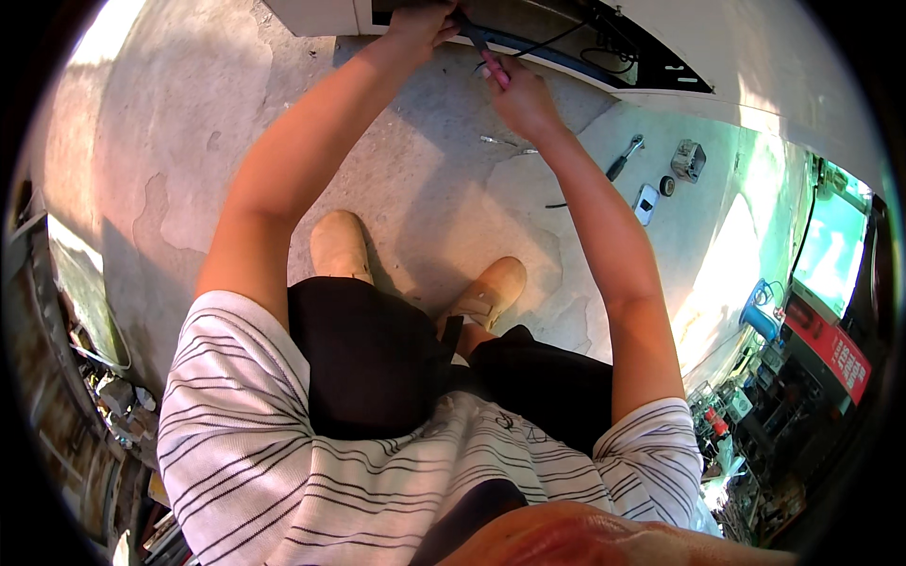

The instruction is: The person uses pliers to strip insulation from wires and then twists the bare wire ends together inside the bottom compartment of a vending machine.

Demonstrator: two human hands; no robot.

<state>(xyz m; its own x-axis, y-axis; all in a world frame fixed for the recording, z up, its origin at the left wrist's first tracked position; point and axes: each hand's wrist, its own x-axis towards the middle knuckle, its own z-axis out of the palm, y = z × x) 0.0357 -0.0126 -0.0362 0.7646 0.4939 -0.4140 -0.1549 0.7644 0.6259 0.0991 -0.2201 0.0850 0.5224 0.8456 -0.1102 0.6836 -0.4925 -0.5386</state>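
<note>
My right hand is closed round the pink-red handle of a slim tool whose dark, narrow part slants up and left. Its exact kind does not show clearly. My left hand is at the far end of that dark part, fingers curled in; what they grip is hidden near the frame's top edge. Both hands are at the open lower side of a white metal cabinet. Inside the opening, a thin black cable runs past the right hand, with more looped wire beside it.
On the concrete floor to the right lie a ratchet wrench, a grey metal part, a black ring-shaped piece and a small white device. A blue spool and clutter stand farther right. My shoes are below.
</note>
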